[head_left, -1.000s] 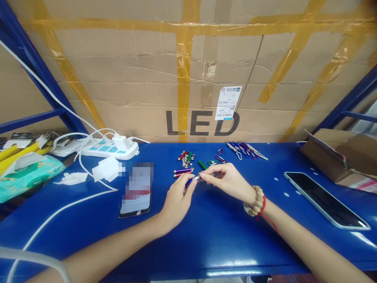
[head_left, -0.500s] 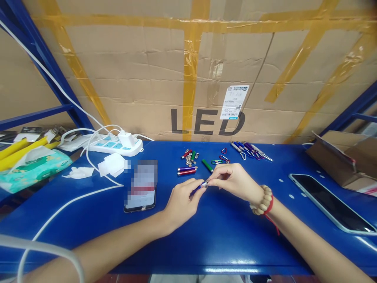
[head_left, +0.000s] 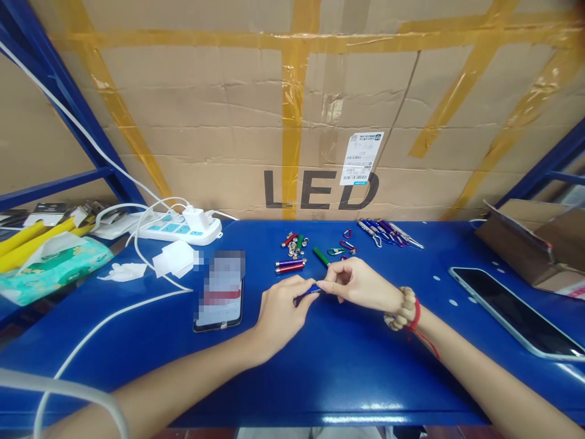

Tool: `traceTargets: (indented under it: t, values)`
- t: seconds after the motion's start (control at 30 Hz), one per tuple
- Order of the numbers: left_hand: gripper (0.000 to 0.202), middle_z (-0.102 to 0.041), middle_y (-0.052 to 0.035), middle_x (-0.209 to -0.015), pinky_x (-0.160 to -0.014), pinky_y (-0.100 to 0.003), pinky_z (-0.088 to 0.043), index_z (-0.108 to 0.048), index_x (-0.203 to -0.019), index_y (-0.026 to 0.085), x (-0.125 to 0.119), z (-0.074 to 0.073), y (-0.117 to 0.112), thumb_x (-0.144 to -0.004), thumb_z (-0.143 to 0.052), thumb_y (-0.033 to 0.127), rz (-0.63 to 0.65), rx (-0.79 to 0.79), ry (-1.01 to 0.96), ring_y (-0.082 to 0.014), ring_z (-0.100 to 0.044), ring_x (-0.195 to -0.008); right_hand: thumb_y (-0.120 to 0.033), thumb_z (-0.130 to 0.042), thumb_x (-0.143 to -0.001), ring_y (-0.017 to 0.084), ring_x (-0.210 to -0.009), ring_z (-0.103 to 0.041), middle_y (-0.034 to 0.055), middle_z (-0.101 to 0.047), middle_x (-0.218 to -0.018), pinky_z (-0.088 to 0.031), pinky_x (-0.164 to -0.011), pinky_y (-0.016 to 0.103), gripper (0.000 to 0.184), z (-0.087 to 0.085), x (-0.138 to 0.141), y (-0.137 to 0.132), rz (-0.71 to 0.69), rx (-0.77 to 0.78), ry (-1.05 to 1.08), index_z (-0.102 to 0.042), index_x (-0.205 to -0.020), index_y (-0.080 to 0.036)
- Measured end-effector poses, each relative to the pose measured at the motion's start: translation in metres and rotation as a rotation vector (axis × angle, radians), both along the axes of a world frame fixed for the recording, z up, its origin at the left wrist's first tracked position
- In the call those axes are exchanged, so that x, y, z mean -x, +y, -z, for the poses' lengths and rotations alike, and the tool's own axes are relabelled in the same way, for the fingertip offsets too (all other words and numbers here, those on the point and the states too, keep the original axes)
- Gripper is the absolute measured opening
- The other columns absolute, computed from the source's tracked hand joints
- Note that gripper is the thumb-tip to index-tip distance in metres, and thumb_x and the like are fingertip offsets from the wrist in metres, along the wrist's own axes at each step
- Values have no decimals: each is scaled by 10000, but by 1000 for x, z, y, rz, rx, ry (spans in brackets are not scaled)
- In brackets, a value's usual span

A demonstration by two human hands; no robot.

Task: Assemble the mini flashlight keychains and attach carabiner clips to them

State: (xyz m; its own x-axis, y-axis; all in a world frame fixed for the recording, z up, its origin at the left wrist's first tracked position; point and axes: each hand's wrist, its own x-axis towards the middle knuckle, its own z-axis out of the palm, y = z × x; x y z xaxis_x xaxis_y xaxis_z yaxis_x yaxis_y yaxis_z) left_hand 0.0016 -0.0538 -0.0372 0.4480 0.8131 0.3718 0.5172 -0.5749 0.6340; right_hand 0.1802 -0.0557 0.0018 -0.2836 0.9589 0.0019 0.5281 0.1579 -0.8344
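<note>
My left hand [head_left: 284, 311] is closed around a slim blue metal tube [head_left: 314, 289], the size of a keychain flashlight. At the tube's right end, the thumb and forefinger of my right hand [head_left: 359, 285] pinch it; the fingertips hide that end. Just beyond my right hand lies a green tube [head_left: 320, 256]. Farther left, a purple tube [head_left: 289, 263] and a red tube [head_left: 290, 269] rest side by side. Behind them is a small pile of silver round parts [head_left: 293, 247] with short red and green pieces. Carabiner clips [head_left: 337, 251] lie near the green tube.
Several finished-looking tubes with clips [head_left: 388, 233] lie at the back. A phone [head_left: 222, 292] is at left, another phone [head_left: 516, 314] at right. A power strip [head_left: 183, 229], white cables, tissues [head_left: 123, 271] and an open carton [head_left: 534, 244] flank the blue table [head_left: 347, 378]. A large cardboard box stands behind.
The silver section visible at the tube's right end is now hidden behind my right fingertips. My right hand has shifted slightly down and left; my left hand keeps its hold.
</note>
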Motion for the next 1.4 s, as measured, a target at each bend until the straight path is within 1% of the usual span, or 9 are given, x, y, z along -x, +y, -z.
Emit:
traceTargets:
  t: [0.17,0.37,0.63,0.77,0.87,1.0,1.13,1.3,1.4]
  values:
    - [209,-667,3,-851,-579,-220,-406,-675,-980,233,-3,-3,3,-835,-534,281,-32,109,-64,-126,-577,-681,-473,-658,-694,103,-477,-552,18,-613,-583,-448,-476,208,342,-3,-3,1,27,-67,-13,-635,-644,-135]
    - [199,-674,-10,-947,-636,-226,-449,-667,-971,221,-5,-6,4,-820,-545,264,-32,151,-151,-142,-603,-766,-434,-661,-709,98,-507,-591,34,-668,-725,-470,-483,197,343,-2,-4,3,54,-135,37,-680,-873,-134]
    - [160,-659,-30,-929,-734,-257,-473,-638,-920,190,-5,-9,4,-811,-540,254,-40,172,-193,-158,-598,-824,-419,-634,-741,94,-485,-582,35,-677,-726,-480,-465,202,315,-3,-3,2,12,-163,62,-696,-872,-140]
    - [156,-648,-17,-920,-723,-251,-465,-603,-931,202,-5,-11,2,-825,-513,272,-67,222,-214,-153,-591,-818,-455,-616,-749,105,-498,-588,39,-689,-764,-469,-453,210,338,2,-14,10,83,-214,57,-694,-889,-157]
    - [146,-638,-9,-889,-709,-243,-456,-583,-919,206,-6,-12,1,-835,-492,284,-73,254,-238,-146,-586,-799,-447,-592,-770,113,-504,-590,43,-705,-815,-466,-476,228,304,8,-30,21,229,-351,-106,-699,-869,-180]
    - [121,-627,-7,-853,-677,-224,-447,-569,-885,193,-7,-13,0,-834,-483,262,-28,278,-291,-128,-580,-747,-385,-614,-759,147,-576,-610,18,-713,-798,-408,-462,231,182,16,-46,30,435,-539,-545,-710,-777,-231]
    - [109,-622,-12,-837,-671,-219,-443,-561,-879,186,-7,-10,0,-828,-478,236,16,278,-341,-124,-574,-735,-428,-548,-811,147,-611,-622,20,-703,-827,-439,-507,239,245,25,-45,35,403,-569,-592,-699,-797,-235]
    - [96,-623,-7,-852,-712,-231,-435,-555,-865,192,-5,-6,0,-816,-475,212,48,223,-386,-128,-562,-769,-394,-461,-867,199,-901,-612,72,-659,-984,-478,-800,324,293,32,-29,44,218,-696,-514,-665,-954,-203]
    - [93,-618,-4,-833,-690,-238,-427,-552,-845,190,-4,-6,-1,-812,-467,205,55,224,-378,-129,-556,-749,-372,-451,-874,228,-1013,-569,94,-619,-1111,-442,-860,389,321,31,-12,52,149,-683,-598,-622,-1081,-196]
